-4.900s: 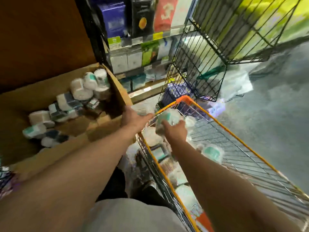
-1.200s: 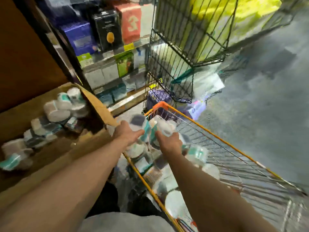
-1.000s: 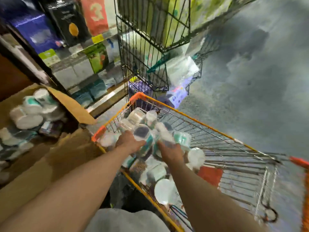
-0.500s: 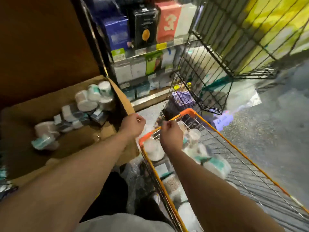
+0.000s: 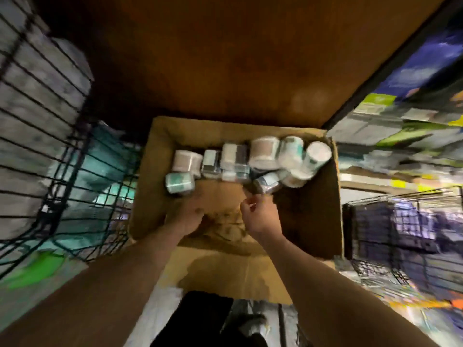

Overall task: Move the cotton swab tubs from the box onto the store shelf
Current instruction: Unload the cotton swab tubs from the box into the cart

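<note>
Tubs (image 5: 263, 154), short, round, in white, tan and teal, lie jumbled along the box's (image 5: 313, 216) far wall. The right hand (image 5: 260, 214) hovers near one, loosely curled and empty. The left hand (image 5: 186, 216) is over the box floor, its fingers hidden.

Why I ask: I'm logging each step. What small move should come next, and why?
Probably the right hand should reach forward and grip the tilted tub just ahead of it. That hand hovers empty over the box, as does the left hand, and this tub lies nearest, loose in front of the row.
</note>
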